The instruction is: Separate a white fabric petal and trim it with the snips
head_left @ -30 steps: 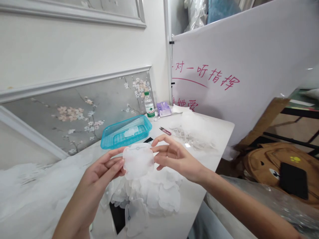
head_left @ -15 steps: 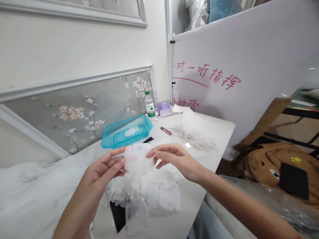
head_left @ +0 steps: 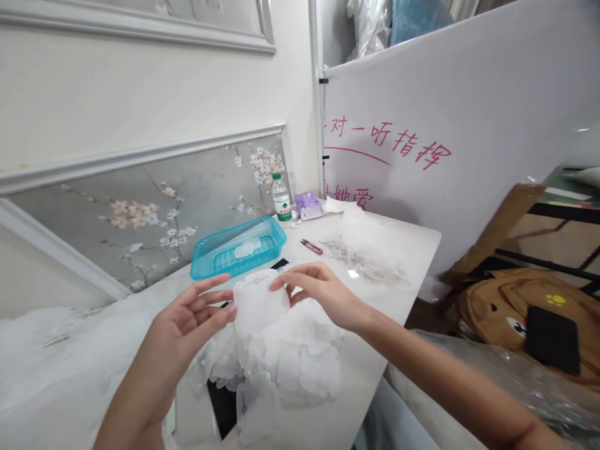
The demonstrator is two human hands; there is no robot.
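The left hand (head_left: pixel 187 322) has let go of the white piece (head_left: pixel 259 306): a second ago its index finger and thumb pinched the left edge, and now the fingers stand spread, with the index finger lifted off; whether the thumb tip brushes the edge cannot be told. The right hand (head_left: pixel 325 290), whose fingers were parted around the right edge at first, has moved inward and now grips the piece near its upper right corner. The piece itself has tilted, and its dark mark by the top edge shows more faintly.
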